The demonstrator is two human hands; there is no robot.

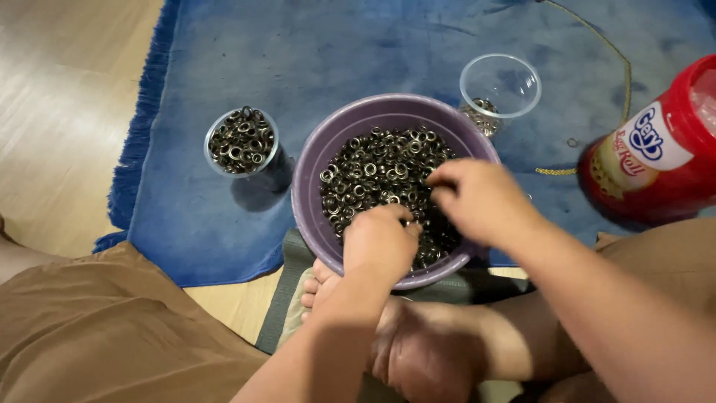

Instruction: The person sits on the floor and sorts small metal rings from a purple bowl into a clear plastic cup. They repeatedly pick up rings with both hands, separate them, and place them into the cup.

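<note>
Both hands dig among eyelets inside purple bowl.

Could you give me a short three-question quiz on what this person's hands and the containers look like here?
1. True or false: both the left hand and the right hand are inside the purple bowl.
2. Which clear cup is fuller of metal rings: A, the left cup, or B, the right cup?
3. What colour is the tall lidded jar at the right edge?

Key
1. True; both hands reach into the rings.
2. A; it is heaped to the brim, while B holds only a few at the bottom.
3. Red.
</note>
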